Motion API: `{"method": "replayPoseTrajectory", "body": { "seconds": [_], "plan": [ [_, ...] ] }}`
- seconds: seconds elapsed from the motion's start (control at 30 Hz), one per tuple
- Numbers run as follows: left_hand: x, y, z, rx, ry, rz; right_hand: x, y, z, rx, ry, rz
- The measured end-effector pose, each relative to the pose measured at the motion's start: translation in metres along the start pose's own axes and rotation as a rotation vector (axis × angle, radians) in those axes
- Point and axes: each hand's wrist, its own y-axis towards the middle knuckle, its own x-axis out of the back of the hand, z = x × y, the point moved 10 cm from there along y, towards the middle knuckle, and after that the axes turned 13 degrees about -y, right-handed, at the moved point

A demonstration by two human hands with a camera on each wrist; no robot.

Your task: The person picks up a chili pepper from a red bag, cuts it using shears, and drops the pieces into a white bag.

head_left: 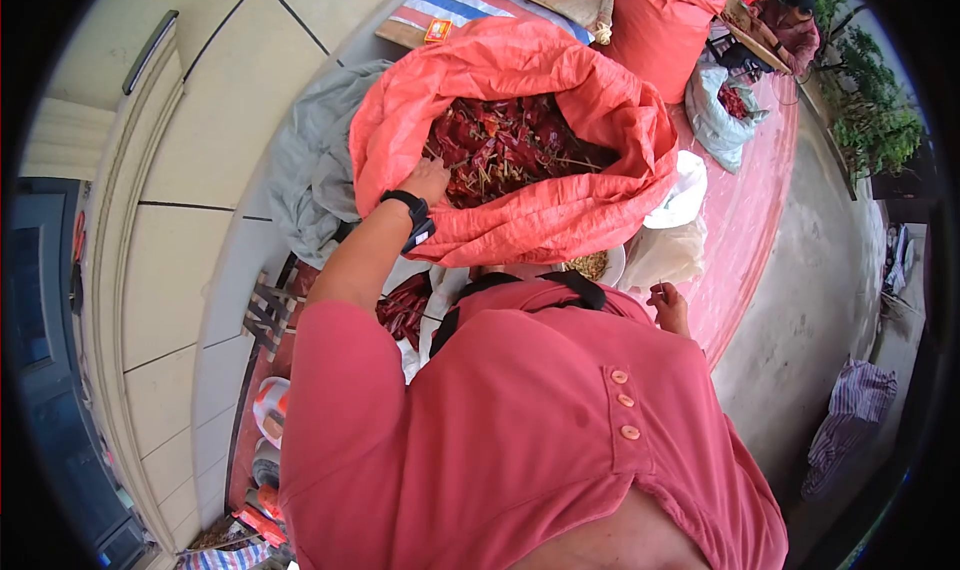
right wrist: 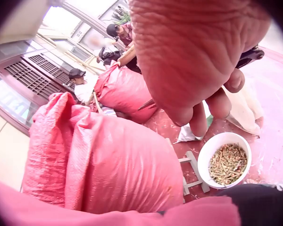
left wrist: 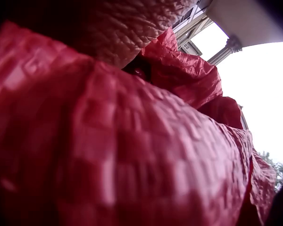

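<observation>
In the head view, a large red woven sack (head_left: 540,220) stands with its mouth spread and rim rolled down, full of dried red chilies (head_left: 500,140). My left hand (head_left: 428,178) lies over the rim at its left side, fingertips among the chilies. I cannot tell whether those fingers pinch any. The left wrist view has the heel of the left hand (left wrist: 132,35) close against the sack's weave. Out to the right of the sack, my right hand (right wrist: 198,70) curls round a dark-handled tool (right wrist: 249,56), whose thin pointed tip shows beyond the palm.
A white bucket (right wrist: 202,162) of chili stems stands beside the sack. Behind are another full red sack (head_left: 660,30) and a pale sack (head_left: 722,120) holding chilies. Grey sacking (head_left: 320,160) lies at left, near the tiled wall (head_left: 190,280). Other people sit farther off.
</observation>
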Motion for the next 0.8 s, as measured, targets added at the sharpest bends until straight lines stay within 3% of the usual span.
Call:
{"method": "replayPoseTrajectory", "body": {
  "seconds": [0.1,0.23,0.33,0.4,0.47,0.53,0.57,0.67,0.7,0.8],
  "plan": [
    [0.051,-0.016,-0.035,-0.078,-0.075,-0.097,0.017,-0.001,0.037,0.082,0.037,-0.091],
    [0.112,-0.044,-0.083,-0.124,-0.258,-0.463,0.042,-0.019,0.141,0.208,0.229,-0.076],
    [0.118,-0.048,-0.122,-0.131,-0.802,-0.366,0.043,-0.028,0.228,0.271,0.288,0.07],
    [0.125,-0.05,-0.153,-0.193,-0.902,-0.339,0.033,-0.034,0.286,0.358,0.273,0.19],
    [0.141,-0.055,-0.181,-0.236,-1.05,-0.315,0.014,-0.028,0.328,0.593,0.358,0.24],
    [0.16,-0.064,-0.199,-0.314,-1.065,-0.401,0.005,-0.032,0.367,0.643,0.409,0.287],
    [0.163,-0.067,-0.205,-0.296,-1.185,-0.317,0.001,-0.035,0.381,0.669,0.432,0.32],
    [0.166,-0.073,-0.206,-0.246,-1.31,-0.312,-0.001,-0.035,0.401,0.885,0.32,0.166],
    [0.168,-0.076,-0.207,-0.292,-1.33,-0.329,0.011,-0.051,0.418,1.076,0.117,-0.023],
    [0.17,-0.084,-0.22,-0.421,-1.594,-0.182,0.015,-0.073,0.432,1.204,0.06,-0.095]
  ]
}}
